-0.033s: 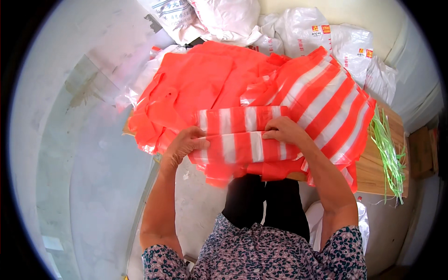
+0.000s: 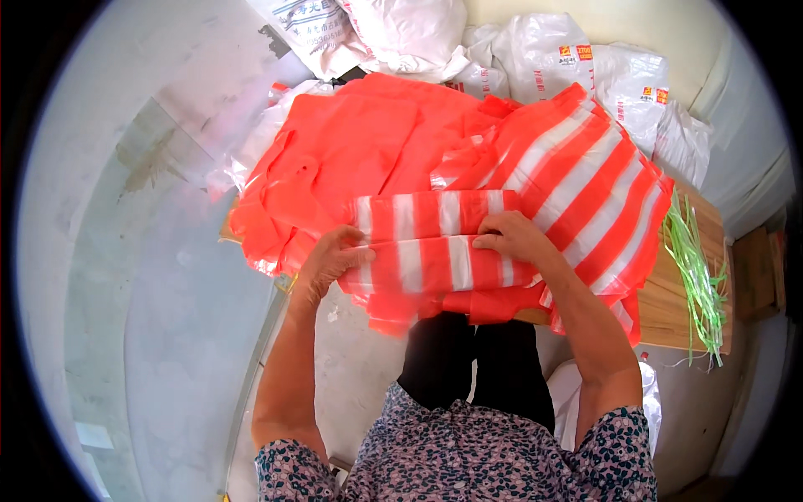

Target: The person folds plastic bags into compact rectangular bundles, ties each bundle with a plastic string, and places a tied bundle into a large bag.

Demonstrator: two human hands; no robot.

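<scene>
A folded bundle of red-and-white striped plastic bags (image 2: 422, 263) lies across the near edge of the table, its fold running from left to right. My left hand (image 2: 335, 258) holds the bundle's left end, with the thumb on top and some fingers hidden. At the fold toward the right end, my right hand (image 2: 512, 237) grips the film between thumb and bent fingers. Behind and to the right spreads a stack of striped plastic bags (image 2: 585, 180). A large pile of plain red plastic bags (image 2: 355, 138) sits at the back left.
A bundle of green plastic strips (image 2: 698, 276) hangs over the right edge of the wooden table (image 2: 669, 322). Several full white sacks (image 2: 544, 58) line the back. A white bag (image 2: 567, 393) stands on the floor by my right leg.
</scene>
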